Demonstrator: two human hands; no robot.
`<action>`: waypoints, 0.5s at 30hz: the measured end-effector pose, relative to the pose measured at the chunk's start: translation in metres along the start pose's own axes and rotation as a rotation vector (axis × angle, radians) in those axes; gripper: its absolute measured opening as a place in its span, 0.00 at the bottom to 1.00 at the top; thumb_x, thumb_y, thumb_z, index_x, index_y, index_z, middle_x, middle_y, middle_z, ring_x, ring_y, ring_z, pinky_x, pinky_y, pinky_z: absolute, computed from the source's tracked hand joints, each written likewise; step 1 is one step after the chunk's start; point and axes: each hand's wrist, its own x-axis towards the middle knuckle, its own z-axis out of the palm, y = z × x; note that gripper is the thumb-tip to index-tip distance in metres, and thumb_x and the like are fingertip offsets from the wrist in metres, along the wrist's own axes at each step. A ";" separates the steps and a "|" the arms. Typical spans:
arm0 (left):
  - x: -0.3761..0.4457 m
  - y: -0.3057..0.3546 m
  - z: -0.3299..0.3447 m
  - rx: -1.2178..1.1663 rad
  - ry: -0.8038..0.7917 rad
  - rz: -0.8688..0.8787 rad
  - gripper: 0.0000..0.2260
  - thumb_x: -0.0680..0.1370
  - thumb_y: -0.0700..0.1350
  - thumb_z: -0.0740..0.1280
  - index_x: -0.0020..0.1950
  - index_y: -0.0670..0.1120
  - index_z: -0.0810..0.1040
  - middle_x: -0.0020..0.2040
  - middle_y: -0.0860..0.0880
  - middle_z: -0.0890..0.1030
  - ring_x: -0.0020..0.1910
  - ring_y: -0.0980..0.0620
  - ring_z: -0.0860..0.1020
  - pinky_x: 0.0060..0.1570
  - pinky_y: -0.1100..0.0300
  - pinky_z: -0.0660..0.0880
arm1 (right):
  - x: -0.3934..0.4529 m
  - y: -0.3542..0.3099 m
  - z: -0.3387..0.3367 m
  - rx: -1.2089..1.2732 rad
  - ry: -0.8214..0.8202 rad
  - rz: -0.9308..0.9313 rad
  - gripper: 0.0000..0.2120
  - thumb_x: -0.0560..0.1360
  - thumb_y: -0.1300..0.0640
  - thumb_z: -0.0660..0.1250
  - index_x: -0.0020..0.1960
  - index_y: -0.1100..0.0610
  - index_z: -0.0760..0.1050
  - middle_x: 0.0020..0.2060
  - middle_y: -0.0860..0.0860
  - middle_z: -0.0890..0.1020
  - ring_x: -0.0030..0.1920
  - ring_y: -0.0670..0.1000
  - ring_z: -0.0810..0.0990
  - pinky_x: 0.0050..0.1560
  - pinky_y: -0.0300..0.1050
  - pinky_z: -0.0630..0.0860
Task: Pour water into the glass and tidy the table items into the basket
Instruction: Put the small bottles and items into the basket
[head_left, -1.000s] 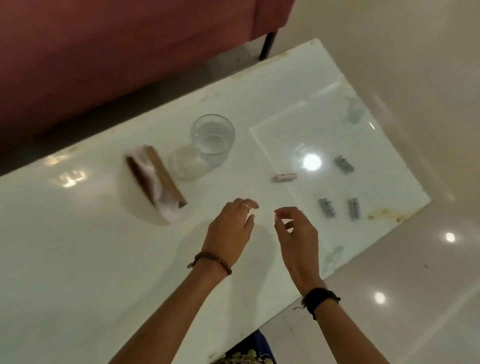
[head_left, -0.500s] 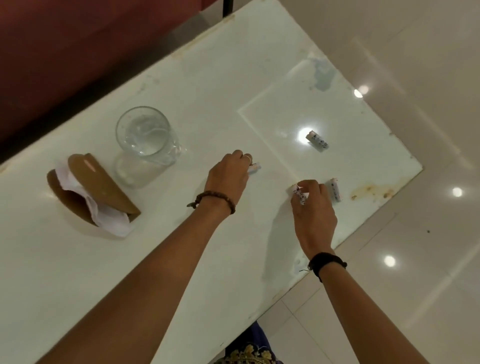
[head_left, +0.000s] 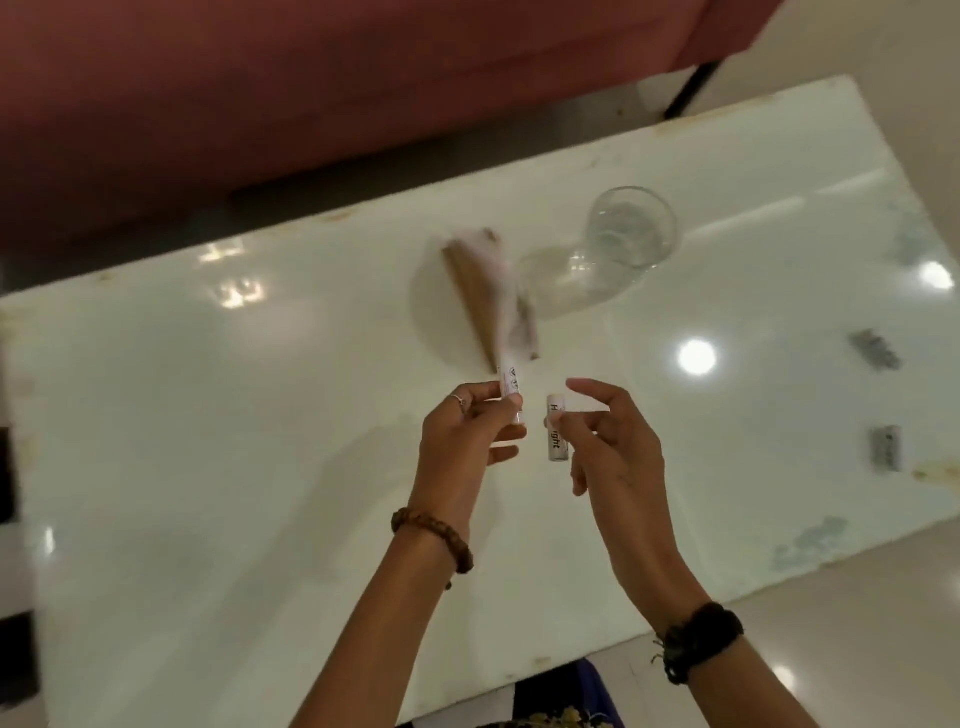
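My left hand (head_left: 467, 441) holds a small white battery (head_left: 510, 387) upright between thumb and fingers. My right hand (head_left: 618, 447) holds a second white battery (head_left: 557, 434) with black lettering, close beside the first, above the middle of the white table (head_left: 260, 441). A clear glass (head_left: 631, 228) with water in it stands at the back right. To its left stands a brown wooden holder with white tissue (head_left: 491, 301). Two more batteries, one (head_left: 875, 351) and another (head_left: 887, 448), lie at the right end of the table. No basket is in view.
A dark red sofa (head_left: 311, 93) runs behind the table, with a black leg (head_left: 691, 91) at the right. Glossy tiled floor (head_left: 857, 623) lies to the right and front. A dark object sits at the left edge (head_left: 10, 478).
Both hands went down to the table's right part, each picked up a battery, and have lifted them together in front of me. The view has swung left.
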 end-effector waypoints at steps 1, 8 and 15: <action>-0.009 0.002 -0.026 -0.046 0.033 0.000 0.03 0.74 0.40 0.66 0.43 0.48 0.78 0.37 0.51 0.81 0.30 0.61 0.80 0.30 0.69 0.77 | -0.010 -0.006 0.022 0.002 -0.062 -0.010 0.09 0.75 0.55 0.65 0.54 0.45 0.76 0.36 0.46 0.81 0.27 0.38 0.74 0.29 0.31 0.70; -0.089 0.015 -0.245 -0.290 0.315 0.051 0.04 0.74 0.40 0.67 0.40 0.48 0.79 0.30 0.54 0.82 0.30 0.57 0.81 0.31 0.67 0.78 | -0.111 -0.034 0.220 -0.045 -0.484 -0.057 0.10 0.76 0.59 0.62 0.52 0.47 0.78 0.41 0.52 0.83 0.34 0.42 0.76 0.35 0.36 0.75; -0.174 -0.010 -0.449 0.299 0.947 0.232 0.07 0.73 0.44 0.68 0.36 0.50 0.72 0.34 0.53 0.77 0.36 0.55 0.75 0.39 0.65 0.71 | -0.233 -0.031 0.408 -0.131 -0.890 -0.085 0.04 0.75 0.60 0.65 0.46 0.51 0.76 0.33 0.46 0.78 0.26 0.39 0.73 0.23 0.31 0.68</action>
